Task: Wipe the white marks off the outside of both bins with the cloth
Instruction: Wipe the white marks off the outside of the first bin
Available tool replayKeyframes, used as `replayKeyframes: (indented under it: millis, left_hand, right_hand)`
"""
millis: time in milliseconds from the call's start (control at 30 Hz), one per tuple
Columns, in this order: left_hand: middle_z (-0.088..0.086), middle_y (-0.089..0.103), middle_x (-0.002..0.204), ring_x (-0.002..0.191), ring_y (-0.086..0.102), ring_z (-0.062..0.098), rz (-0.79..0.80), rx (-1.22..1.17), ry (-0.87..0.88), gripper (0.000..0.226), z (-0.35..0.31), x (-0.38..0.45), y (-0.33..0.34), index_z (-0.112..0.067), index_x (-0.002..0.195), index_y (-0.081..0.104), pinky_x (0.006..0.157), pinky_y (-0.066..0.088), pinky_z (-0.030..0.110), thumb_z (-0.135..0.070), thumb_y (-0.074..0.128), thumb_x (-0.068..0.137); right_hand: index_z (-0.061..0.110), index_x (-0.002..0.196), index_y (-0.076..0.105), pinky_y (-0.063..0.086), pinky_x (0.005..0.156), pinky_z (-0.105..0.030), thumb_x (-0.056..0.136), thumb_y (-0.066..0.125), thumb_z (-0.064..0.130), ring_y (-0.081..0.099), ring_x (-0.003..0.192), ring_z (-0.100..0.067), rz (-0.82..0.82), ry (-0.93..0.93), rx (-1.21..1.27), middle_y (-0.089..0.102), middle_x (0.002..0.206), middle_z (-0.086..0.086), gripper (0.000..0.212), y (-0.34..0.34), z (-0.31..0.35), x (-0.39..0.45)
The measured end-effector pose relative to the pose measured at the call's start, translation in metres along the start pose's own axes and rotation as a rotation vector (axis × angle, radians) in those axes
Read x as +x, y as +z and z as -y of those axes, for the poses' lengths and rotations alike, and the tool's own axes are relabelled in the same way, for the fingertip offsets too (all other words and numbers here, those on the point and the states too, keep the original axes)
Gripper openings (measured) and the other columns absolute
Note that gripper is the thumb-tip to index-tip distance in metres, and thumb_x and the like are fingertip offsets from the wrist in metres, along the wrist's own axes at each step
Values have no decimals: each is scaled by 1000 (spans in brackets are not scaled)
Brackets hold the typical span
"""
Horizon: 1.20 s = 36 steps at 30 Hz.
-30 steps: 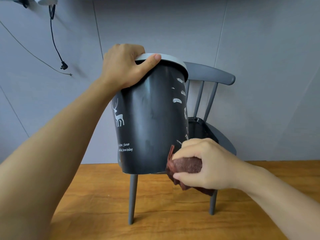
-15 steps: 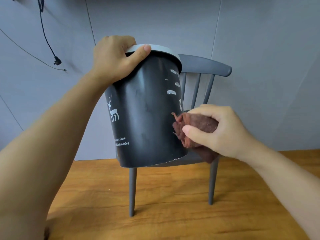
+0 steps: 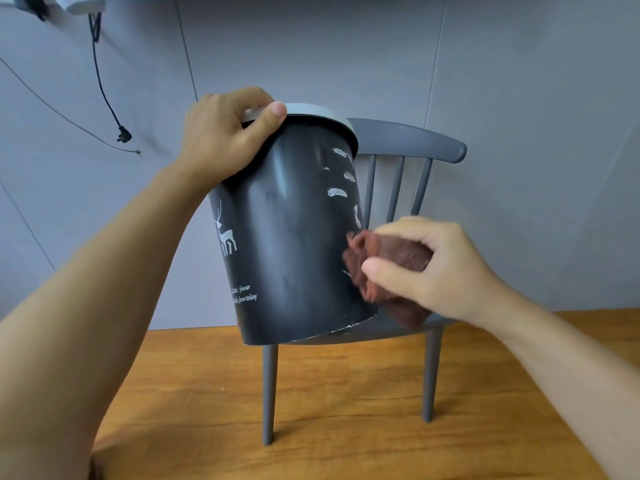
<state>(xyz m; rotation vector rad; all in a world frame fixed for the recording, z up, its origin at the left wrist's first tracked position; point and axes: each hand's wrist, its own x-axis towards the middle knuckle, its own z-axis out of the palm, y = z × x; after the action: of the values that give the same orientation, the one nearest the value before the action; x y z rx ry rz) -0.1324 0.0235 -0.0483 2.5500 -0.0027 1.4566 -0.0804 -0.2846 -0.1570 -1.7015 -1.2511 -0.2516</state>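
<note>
A black bin (image 3: 287,244) with a grey rim, a white deer print and white lettering stands tilted on a grey chair (image 3: 408,143). My left hand (image 3: 225,136) grips its rim at the top left. Several white marks (image 3: 337,192) run down the bin's right side. My right hand (image 3: 429,268) holds a bunched reddish-brown cloth (image 3: 377,268) pressed against the bin's lower right side, just under the lowest visible mark. A second bin is not in view.
The chair stands on a wooden floor (image 3: 346,410) in front of a grey panelled wall (image 3: 519,81). A black cable (image 3: 104,84) with a plug hangs on the wall at the upper left.
My right hand has carried the cloth up from the bin's bottom edge to its lower right side and held there. The left hand keeps its grip on the rim.
</note>
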Motion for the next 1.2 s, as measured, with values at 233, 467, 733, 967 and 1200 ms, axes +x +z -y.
replayKeyframes:
  millis: [233, 467, 733, 967, 1200]
  left_hand:
    - [-2, 54, 67, 68, 51, 23, -17, -16, -5, 40, 3, -1, 0, -26, 94, 68, 65, 39, 35, -60, 48, 98]
    - [-6, 57, 71, 71, 54, 24, -11, -5, -2, 42, 3, -1, 0, -26, 98, 69, 70, 46, 39, -61, 46, 98]
    - [-1, 54, 69, 73, 54, 32, 33, 101, 18, 37, -2, 2, -4, -18, 97, 64, 71, 48, 43, -46, 40, 98]
    - [5, 57, 70, 74, 52, 35, 65, 209, -15, 33, -18, 9, -5, -22, 93, 55, 66, 42, 40, -40, 28, 90]
    - [2, 48, 54, 57, 50, 31, -30, 137, 36, 52, -24, 7, 1, -14, 71, 56, 58, 46, 43, -61, 44, 92]
  right_hand:
    - [33, 90, 79, 48, 63, -18, 85, 79, 43, 65, 80, -13, 491, -42, -172, 62, 83, 11, 11, 15, 1, -17]
    - [40, 93, 79, 52, 66, -21, 81, 80, 43, 68, 80, -14, 292, 33, -28, 67, 87, 12, 13, -8, -2, -11]
    - [38, 103, 79, 59, 69, -23, 87, 78, 42, 73, 88, -14, 196, 61, 100, 75, 93, 9, 17, 1, -4, -8]
    - [38, 102, 79, 57, 69, -15, 86, 76, 43, 73, 92, -8, -117, 39, 74, 77, 94, 13, 17, -7, -7, 5]
    - [24, 108, 81, 59, 73, -19, 88, 83, 28, 74, 93, -7, -223, 55, 26, 77, 96, 14, 21, -5, -13, 18]
